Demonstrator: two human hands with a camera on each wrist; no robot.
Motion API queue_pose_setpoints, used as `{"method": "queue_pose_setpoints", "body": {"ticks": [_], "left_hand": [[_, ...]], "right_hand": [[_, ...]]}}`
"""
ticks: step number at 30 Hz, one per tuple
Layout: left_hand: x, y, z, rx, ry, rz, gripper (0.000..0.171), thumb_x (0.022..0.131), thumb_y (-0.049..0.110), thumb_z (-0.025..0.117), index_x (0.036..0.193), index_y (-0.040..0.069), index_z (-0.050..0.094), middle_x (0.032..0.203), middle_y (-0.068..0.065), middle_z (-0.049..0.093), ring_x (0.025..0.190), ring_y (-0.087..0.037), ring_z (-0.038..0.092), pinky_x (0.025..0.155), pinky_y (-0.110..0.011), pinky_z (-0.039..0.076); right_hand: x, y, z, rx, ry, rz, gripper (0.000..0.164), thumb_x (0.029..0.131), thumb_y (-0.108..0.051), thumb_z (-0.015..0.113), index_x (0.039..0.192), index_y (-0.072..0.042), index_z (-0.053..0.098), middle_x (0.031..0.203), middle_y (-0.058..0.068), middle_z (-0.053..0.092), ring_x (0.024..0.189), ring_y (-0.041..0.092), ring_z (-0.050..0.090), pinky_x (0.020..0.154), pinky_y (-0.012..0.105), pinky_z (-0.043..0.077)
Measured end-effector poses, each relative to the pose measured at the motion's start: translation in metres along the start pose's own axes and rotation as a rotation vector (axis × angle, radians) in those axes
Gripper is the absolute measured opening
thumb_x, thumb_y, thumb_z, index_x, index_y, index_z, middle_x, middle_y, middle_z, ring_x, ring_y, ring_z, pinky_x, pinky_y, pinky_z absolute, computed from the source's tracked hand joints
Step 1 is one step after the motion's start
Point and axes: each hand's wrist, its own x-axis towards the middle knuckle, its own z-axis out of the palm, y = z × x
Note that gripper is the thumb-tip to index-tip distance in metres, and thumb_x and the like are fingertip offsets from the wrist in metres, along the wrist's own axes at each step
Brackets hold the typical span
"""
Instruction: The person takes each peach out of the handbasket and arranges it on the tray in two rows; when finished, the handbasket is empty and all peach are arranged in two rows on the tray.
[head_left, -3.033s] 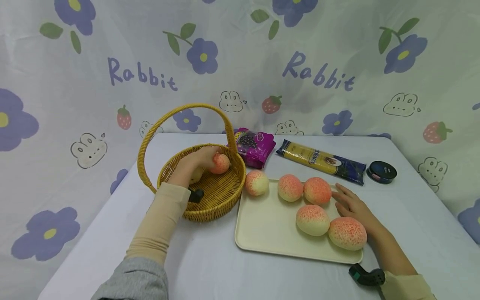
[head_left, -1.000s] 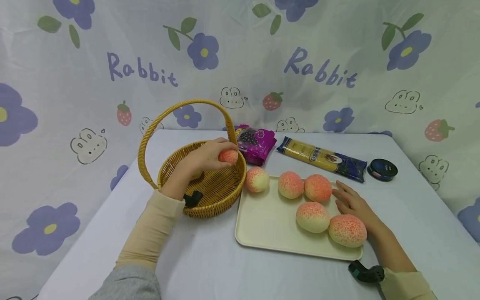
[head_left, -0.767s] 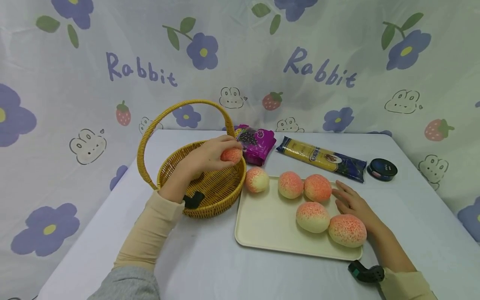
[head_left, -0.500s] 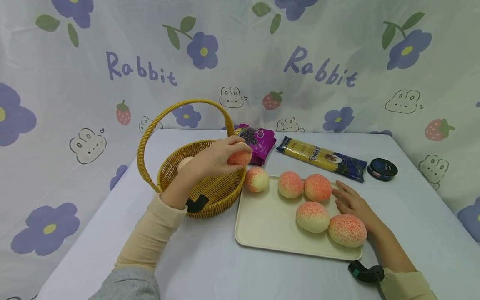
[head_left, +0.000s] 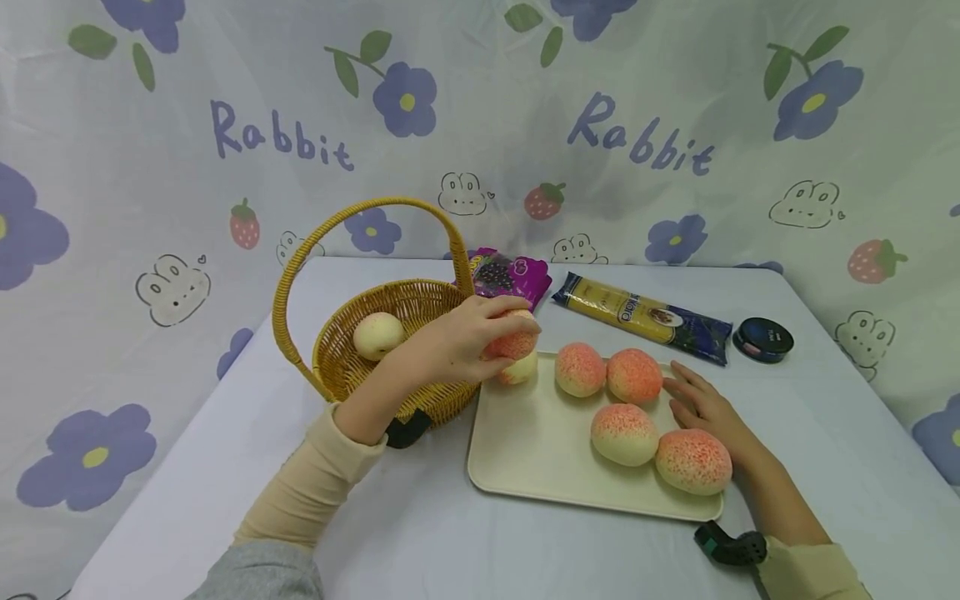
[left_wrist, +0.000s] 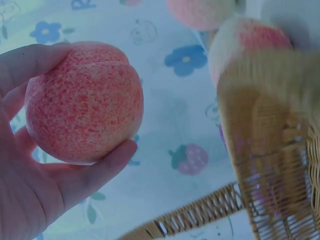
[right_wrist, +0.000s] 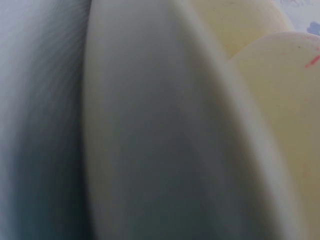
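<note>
A speckled pink peach (left_wrist: pixel 85 105) is gripped between the thumb and fingers of my left hand (head_left: pixel 461 340). In the head view this hand is over the right rim of the wicker basket (head_left: pixel 330 354), partly in front of a paler peach (head_left: pixel 519 372) at the tray's left corner. One pale peach (head_left: pixel 378 335) lies inside the basket. My right hand (head_left: pixel 708 412) rests at the right edge of the cream tray (head_left: pixel 525 462), fingers extended beside a peach (head_left: pixel 634 376). In the right wrist view only the tray's blurred side and pale peaches show.
More peaches (head_left: pixel 625 435) lie on the tray. Behind it are a purple packet (head_left: pixel 510 275), a yellow and blue pasta packet (head_left: pixel 645 317) and a dark round tin (head_left: pixel 762 339). The basket's tall handle (head_left: pixel 375 202) arches above its bowl.
My left hand has lifted the peach out of the basket and carried it right, over the rim toward the tray. The peach left in the basket is now uncovered. My right hand has stayed put.
</note>
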Motion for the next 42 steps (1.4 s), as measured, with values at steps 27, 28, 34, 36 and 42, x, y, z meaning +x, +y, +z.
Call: {"method": "queue_pose_setpoints", "body": {"ticks": [27,28,34,36,42], "left_hand": [[0.017,0.044,0.068,-0.028,-0.270,0.032,0.041,0.082,0.023,0.065,0.122,0.022,0.052,0.127,0.000,0.047,0.107,-0.014,0.049,0.087,-0.030,0.039],[0.018,0.044,0.071,-0.029,-0.279,0.037,0.041,0.082,0.023,0.065,0.121,0.023,0.052,0.126,0.001,0.047,0.104,-0.013,0.050,0.084,-0.029,0.039],[0.018,0.042,0.086,-0.039,-0.340,0.064,0.033,0.086,0.028,0.063,0.119,0.026,0.057,0.121,0.003,0.050,0.102,-0.008,0.048,0.081,-0.025,0.038],[0.019,0.042,0.090,-0.044,-0.337,0.077,0.030,0.088,0.030,0.061,0.117,0.026,0.059,0.116,0.004,0.052,0.100,-0.006,0.047,0.078,-0.024,0.038],[0.020,0.041,0.098,-0.072,-0.282,0.088,0.028,0.089,0.032,0.058,0.117,0.025,0.060,0.116,-0.001,0.052,0.081,-0.005,0.049,0.069,-0.017,0.038]], "right_hand": [[0.000,0.004,0.003,-0.006,-0.004,0.011,0.038,0.093,-0.014,0.052,0.124,0.006,0.050,0.144,0.025,0.023,0.127,0.051,0.019,0.091,0.069,0.021],[0.000,0.004,0.003,-0.009,-0.003,0.009,0.038,0.093,-0.015,0.051,0.125,0.006,0.049,0.144,0.025,0.022,0.127,0.051,0.019,0.091,0.069,0.021],[0.000,0.005,0.004,-0.003,-0.009,0.008,0.039,0.093,-0.016,0.051,0.125,0.006,0.049,0.145,0.024,0.022,0.127,0.051,0.019,0.091,0.069,0.020],[0.000,0.006,0.004,-0.003,-0.009,0.010,0.039,0.093,-0.016,0.051,0.125,0.006,0.049,0.145,0.024,0.022,0.127,0.051,0.019,0.091,0.069,0.020],[0.000,0.007,0.003,-0.017,0.002,-0.002,0.038,0.093,-0.015,0.051,0.124,0.005,0.050,0.144,0.024,0.023,0.127,0.051,0.020,0.091,0.069,0.021]]}}
